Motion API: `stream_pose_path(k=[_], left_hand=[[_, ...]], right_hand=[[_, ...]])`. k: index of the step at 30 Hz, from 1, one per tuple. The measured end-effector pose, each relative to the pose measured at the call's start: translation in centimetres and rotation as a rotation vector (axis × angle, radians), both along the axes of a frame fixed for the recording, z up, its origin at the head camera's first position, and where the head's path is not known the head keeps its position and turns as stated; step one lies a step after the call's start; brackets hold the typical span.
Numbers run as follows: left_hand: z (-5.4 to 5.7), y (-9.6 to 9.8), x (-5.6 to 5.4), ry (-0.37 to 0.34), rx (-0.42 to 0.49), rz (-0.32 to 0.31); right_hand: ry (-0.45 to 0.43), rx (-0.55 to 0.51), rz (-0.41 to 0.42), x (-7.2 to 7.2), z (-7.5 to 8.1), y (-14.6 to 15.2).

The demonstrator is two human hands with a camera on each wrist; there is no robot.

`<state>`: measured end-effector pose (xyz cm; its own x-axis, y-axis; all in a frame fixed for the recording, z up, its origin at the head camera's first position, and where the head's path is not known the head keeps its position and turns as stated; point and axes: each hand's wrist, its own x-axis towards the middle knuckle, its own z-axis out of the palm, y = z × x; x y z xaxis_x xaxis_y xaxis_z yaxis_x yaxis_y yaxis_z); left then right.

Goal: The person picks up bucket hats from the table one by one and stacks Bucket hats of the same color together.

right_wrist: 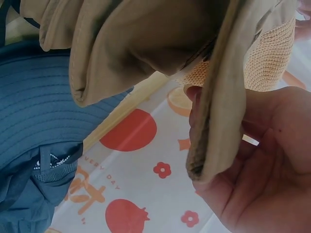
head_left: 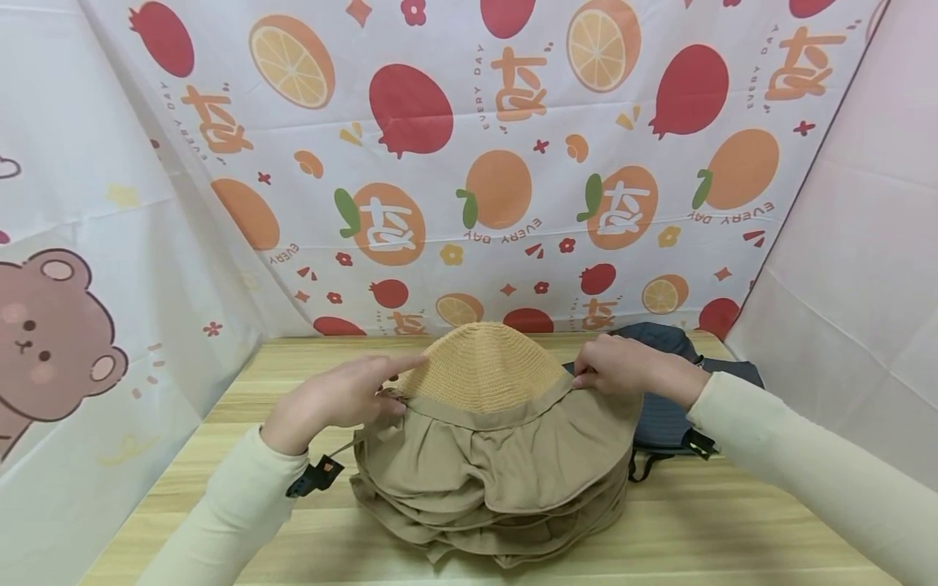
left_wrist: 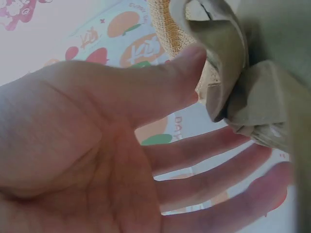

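Note:
A sun hat with a woven straw crown and a wide ruffled khaki brim stands at the middle of the table, its brim toward me. More khaki brim layers show under it. My left hand is at the hat's left side with fingers mostly straight; in the left wrist view its thumb meets the hat near the fabric band, while other fingertips reach the brim's edge. On the opposite side, my right hand pinches the brim between thumb and fingers, seen close in the right wrist view.
Behind my right wrist lies a dark blue hat with a stitched brim and a black strap. The wooden table runs back to a fruit-printed cloth. White cloth walls rise at both sides.

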<state>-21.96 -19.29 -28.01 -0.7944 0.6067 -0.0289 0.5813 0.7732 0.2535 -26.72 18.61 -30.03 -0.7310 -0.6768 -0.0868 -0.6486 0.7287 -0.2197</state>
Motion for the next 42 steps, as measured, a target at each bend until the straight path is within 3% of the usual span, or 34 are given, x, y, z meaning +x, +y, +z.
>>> stream_pose_path(k=[9,18,22,27,32,37,42], left_hand=[[1.8,0.5,1.3,-0.143,-0.080,0.066],[1.5,1.7,1.4,-0.023,-0.047,-0.047],[1.3,2.1,1.5,0.009,-0.043,-0.066],[1.2,2.6,1.5,0.027,-0.035,-0.076],[0.7,3.5,1.0,0.037,-0.026,-0.083],[-0.1,4.8,0.3,-0.020,-0.049,-0.043],[-1.0,5.5,-0.3,-0.055,-0.075,-0.038]], right_hand=[[-0.038,0.071,-0.024,0.0,-0.3,0.1],[-0.028,0.118,-0.035,-0.1,-0.6,-0.4],[-0.007,0.151,-0.043,0.2,-0.5,-0.8],[0.116,0.187,-0.069,1.1,-0.2,-1.8],[0.223,0.063,0.040,2.6,-0.2,-4.0],[0.117,0.015,0.118,3.7,-0.9,-6.6],[0.012,0.088,0.066,3.5,-1.8,-7.4]])
